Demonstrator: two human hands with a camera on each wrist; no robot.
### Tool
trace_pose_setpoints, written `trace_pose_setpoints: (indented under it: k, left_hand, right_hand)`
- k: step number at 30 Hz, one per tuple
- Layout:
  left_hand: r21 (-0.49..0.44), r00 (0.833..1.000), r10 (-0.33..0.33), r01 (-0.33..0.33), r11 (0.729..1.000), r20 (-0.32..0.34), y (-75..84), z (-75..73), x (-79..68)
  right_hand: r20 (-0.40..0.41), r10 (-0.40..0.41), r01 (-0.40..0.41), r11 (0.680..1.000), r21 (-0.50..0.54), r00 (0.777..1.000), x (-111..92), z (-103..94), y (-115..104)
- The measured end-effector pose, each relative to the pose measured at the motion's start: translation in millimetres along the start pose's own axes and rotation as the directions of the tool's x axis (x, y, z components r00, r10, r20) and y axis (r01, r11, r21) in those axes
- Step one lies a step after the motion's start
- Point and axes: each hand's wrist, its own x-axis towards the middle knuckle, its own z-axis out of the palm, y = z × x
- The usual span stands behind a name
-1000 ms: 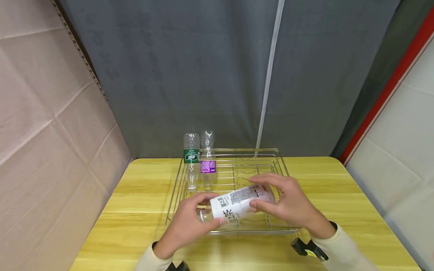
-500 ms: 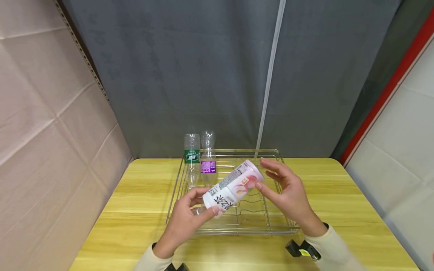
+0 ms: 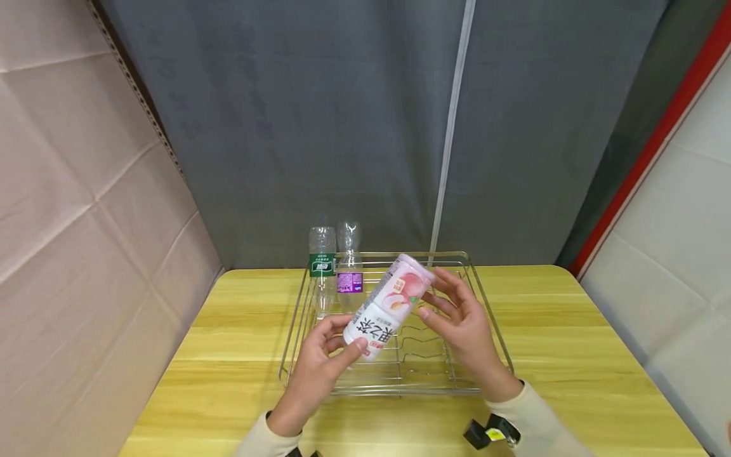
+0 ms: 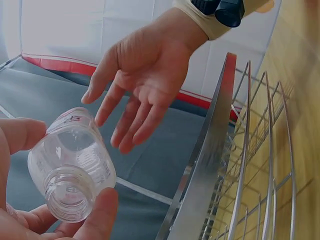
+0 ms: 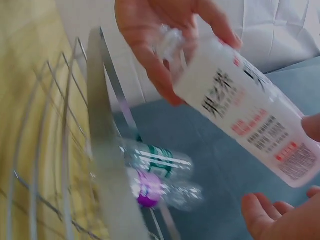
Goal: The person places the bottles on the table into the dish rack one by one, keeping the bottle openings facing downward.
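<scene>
My left hand (image 3: 316, 365) grips a clear plastic bottle (image 3: 388, 308) with a white and pink peach label, thumb on the near side. The bottle tilts above the wire rack, its base up toward the right and its neck down toward the left palm. In the left wrist view the uncapped mouth (image 4: 70, 195) faces the camera. My right hand (image 3: 465, 327) is beside the base end, fingers loosely bent; the left wrist view shows its fingers (image 4: 132, 115) extended and apart from the bottle.
A silver wire rack (image 3: 400, 391) sits on the yellow wood-grain table (image 3: 240, 336). At its back left stand two clear bottles upside down, one green-labelled (image 3: 322, 265), one purple-labelled (image 3: 350, 282). A grey curtain (image 3: 320, 127) hangs behind the table.
The bottle's base has swung up and away, and its label has turned to show the peach picture. My right hand has let go of the base and shifted slightly left.
</scene>
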Motion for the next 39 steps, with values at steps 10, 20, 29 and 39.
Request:
trace_pose_setpoints:
  k: [10, 20, 29, 39]
  left_hand:
    - [-0.002, 0.998, -0.034, 0.034, 0.999, 0.057, -3.2, 10.0, -2.0]
    - [0.021, 0.997, -0.035, 0.034, 0.999, 0.066, -9.6, 13.5, -2.4]
    - [0.045, 0.998, -0.025, 0.023, 0.999, 0.057, -11.4, 9.8, -3.5]
    - [0.079, 0.999, -0.017, 0.013, 0.997, 0.048, -9.4, 4.2, -4.4]
  right_hand:
    - [-0.017, 0.056, -0.051, 0.98, 0.191, 0.998, -6, 17.8, 9]
    - [-0.006, 0.079, -0.076, 0.972, 0.22, 0.997, -7, 23.4, 12]
    - [0.018, 0.058, -0.06, 0.978, 0.199, 0.998, -5, 24.7, 8]
    - [0.037, 0.043, -0.048, 0.987, 0.154, 0.998, 2, 27.9, 1]
